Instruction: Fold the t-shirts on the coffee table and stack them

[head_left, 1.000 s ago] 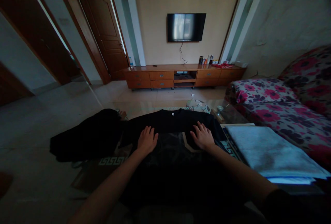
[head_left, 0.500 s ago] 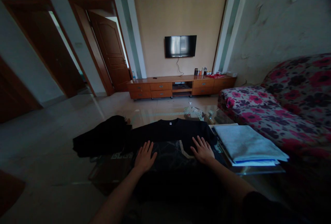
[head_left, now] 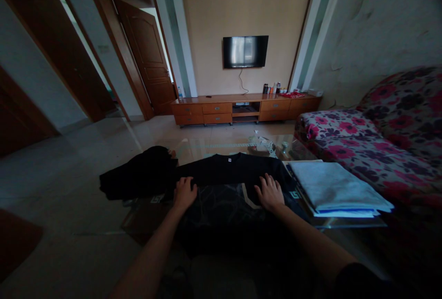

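A black T-shirt with a small white neck label and a dark patterned front panel lies spread on the glass coffee table, its collar away from me. At the shirt's left side rests my left hand, fingers bent and thumb apart, on the cloth. My right hand lies palm down on the shirt's right part, beside a pale angled stripe, fingers spread. The shirt's near end fades into shadow.
A heap of black clothing lies left of the shirt. Folded light-blue cloth is stacked at the right, near a floral sofa. Farther off are a crumpled plastic bag, a wooden TV cabinet and a television.
My left hand has slid left to the shirt's side, and its fingers have bent. My right hand stays in about the same place on the shirt. The view has tilted slightly down.
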Demonstrator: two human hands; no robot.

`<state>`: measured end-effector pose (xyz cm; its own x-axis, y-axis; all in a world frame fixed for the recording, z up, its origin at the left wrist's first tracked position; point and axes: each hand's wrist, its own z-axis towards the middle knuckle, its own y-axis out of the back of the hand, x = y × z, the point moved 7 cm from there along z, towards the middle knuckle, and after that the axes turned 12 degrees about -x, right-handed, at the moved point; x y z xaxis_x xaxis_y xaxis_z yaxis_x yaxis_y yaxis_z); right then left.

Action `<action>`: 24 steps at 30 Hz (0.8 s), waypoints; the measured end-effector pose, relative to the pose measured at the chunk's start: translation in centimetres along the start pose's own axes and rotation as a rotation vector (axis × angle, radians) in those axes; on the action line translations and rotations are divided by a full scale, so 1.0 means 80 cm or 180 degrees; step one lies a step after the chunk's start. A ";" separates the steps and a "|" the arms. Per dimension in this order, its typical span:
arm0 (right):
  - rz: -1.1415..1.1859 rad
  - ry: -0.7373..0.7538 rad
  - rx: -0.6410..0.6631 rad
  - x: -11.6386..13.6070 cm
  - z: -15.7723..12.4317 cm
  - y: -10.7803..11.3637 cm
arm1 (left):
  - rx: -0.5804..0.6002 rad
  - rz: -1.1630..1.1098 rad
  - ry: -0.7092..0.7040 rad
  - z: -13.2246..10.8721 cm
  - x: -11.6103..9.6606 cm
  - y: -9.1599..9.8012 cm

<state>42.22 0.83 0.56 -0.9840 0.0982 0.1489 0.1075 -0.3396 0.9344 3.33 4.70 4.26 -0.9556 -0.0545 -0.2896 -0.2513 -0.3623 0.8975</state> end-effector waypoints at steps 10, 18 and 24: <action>0.0296 0.0079 0.0107 0.013 0.006 -0.017 | -0.0087 0.0402 0.2082 0.019 0.136 0.024; 0.0281 0.0083 0.0049 0.012 0.006 -0.016 | -0.0037 0.0304 0.1936 0.028 0.131 0.013; 0.0294 0.0100 0.0018 0.013 0.006 -0.014 | 0.0504 0.0299 0.1738 0.031 0.137 0.008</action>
<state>41.17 1.80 -0.20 -0.9738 0.0375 0.2243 0.1986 -0.3405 0.9190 -7.72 6.19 2.45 -0.7674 -0.5676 -0.2982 -0.2293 -0.1913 0.9544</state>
